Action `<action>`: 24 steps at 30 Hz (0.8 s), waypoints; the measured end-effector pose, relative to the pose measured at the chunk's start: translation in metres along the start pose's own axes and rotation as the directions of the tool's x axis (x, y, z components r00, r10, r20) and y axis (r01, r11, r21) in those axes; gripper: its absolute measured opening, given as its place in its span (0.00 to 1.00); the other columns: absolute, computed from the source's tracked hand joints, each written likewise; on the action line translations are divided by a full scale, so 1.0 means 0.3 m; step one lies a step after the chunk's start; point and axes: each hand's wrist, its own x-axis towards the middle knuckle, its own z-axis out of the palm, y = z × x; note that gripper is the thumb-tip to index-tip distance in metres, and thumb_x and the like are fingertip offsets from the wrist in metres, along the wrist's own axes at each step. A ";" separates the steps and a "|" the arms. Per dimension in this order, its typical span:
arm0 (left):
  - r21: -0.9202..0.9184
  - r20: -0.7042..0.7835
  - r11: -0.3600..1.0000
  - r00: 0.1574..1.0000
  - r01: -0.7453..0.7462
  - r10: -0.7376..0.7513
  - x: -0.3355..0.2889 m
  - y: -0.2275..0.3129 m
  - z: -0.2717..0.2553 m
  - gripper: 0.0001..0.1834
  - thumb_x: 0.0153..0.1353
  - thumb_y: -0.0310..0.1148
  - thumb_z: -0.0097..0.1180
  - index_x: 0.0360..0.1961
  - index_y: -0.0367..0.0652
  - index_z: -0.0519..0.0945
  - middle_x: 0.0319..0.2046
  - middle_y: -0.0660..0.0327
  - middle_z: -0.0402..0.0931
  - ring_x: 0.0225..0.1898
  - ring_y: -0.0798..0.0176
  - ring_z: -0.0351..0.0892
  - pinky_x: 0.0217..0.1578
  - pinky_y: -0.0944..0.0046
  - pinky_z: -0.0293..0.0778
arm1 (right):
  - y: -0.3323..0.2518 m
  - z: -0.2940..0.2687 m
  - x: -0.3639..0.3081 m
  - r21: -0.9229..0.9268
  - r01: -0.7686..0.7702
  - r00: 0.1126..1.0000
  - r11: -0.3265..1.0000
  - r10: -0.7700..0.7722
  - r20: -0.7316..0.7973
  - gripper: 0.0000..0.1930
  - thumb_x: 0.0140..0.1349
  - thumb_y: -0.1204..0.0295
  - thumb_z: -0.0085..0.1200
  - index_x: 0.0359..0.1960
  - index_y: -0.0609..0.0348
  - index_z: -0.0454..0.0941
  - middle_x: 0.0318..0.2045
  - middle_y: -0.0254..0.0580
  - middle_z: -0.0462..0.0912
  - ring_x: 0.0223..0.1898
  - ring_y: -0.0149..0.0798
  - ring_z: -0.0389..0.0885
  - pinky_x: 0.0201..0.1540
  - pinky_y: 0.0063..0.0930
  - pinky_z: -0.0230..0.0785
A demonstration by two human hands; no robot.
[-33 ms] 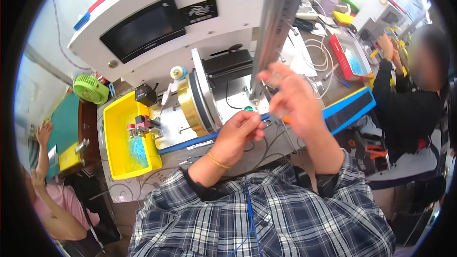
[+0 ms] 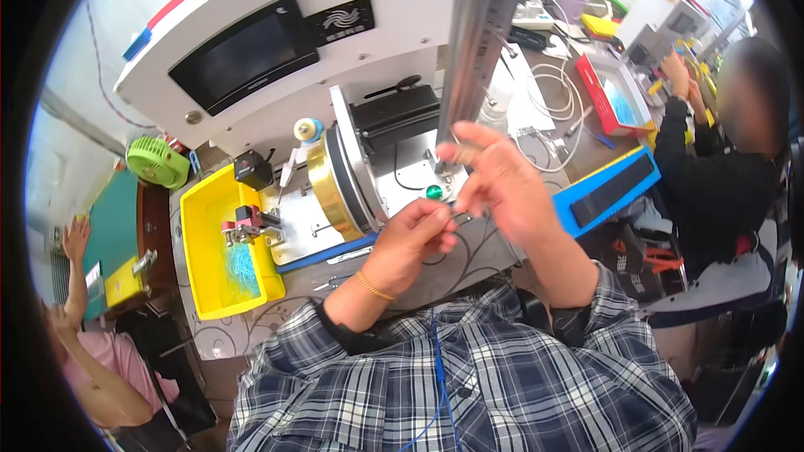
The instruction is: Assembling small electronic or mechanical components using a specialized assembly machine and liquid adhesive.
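Hands close together over the machine's front edge

Small dark sliver (image 2: 453, 204) at the fingertips, between the two hands; too small to name. Left hand (image 2: 412, 240) to its left, thumb and forefinger close together, remaining fingers curled; cannot tell whether they are clamped on the sliver. Gold-coloured band (image 2: 374, 286) on that wrist. Right hand (image 2: 507, 184) blurred: thumb and forefinger near the sliver, other fingers spread apart; grip cannot be told.

Just behind the fingertips, a shiny green knob-like piece (image 2: 434, 192). Left of that, a gold-coloured drum (image 2: 327, 188) against a dark ring. Metal upright post (image 2: 481, 42) rises behind the right hand. White machine housing above, dark screen (image 2: 243, 54) set in it.

Left end of the bench: yellow bin (image 2: 203, 243) with pale blue strands (image 2: 241, 272) inside; green fan (image 2: 157, 161) behind. Right: long blue tray (image 2: 564, 208) with dark inset, red-and-white box (image 2: 593, 88) beyond, white cable (image 2: 572, 100) in loops nearby.

One person in dark clothing (image 2: 699, 192) far right; another in a pink top (image 2: 117, 364) far left.
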 end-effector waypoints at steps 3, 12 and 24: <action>0.072 0.036 0.992 0.994 0.100 -0.103 -0.084 0.026 -0.088 0.12 0.66 0.37 0.57 0.43 0.40 0.74 0.34 0.62 0.77 0.33 0.68 0.77 0.39 0.67 0.74 | 0.091 -0.036 -0.001 0.095 0.010 0.998 0.995 -0.016 0.065 0.12 0.72 0.66 0.47 0.49 0.61 0.74 0.39 0.38 0.78 0.27 0.27 0.74 0.36 0.20 0.68; 0.722 -0.225 0.691 0.931 -0.040 0.289 -0.277 0.114 -0.234 0.08 0.64 0.29 0.58 0.40 0.35 0.78 0.32 0.60 0.81 0.32 0.68 0.78 0.37 0.70 0.74 | 0.228 -0.102 0.088 0.072 0.107 0.940 0.992 -0.077 -0.333 0.11 0.69 0.66 0.52 0.46 0.60 0.76 0.35 0.36 0.80 0.36 0.29 0.79 0.41 0.23 0.73; 0.476 -0.228 0.797 0.823 -0.371 0.520 -0.167 0.234 -0.136 0.14 0.70 0.34 0.48 0.52 0.39 0.77 0.29 0.70 0.74 0.25 0.78 0.67 0.26 0.77 0.65 | 0.215 0.145 0.108 -0.419 -0.093 0.992 0.903 0.047 -0.117 0.10 0.67 0.68 0.55 0.42 0.60 0.83 0.38 0.31 0.79 0.31 0.23 0.74 0.32 0.16 0.63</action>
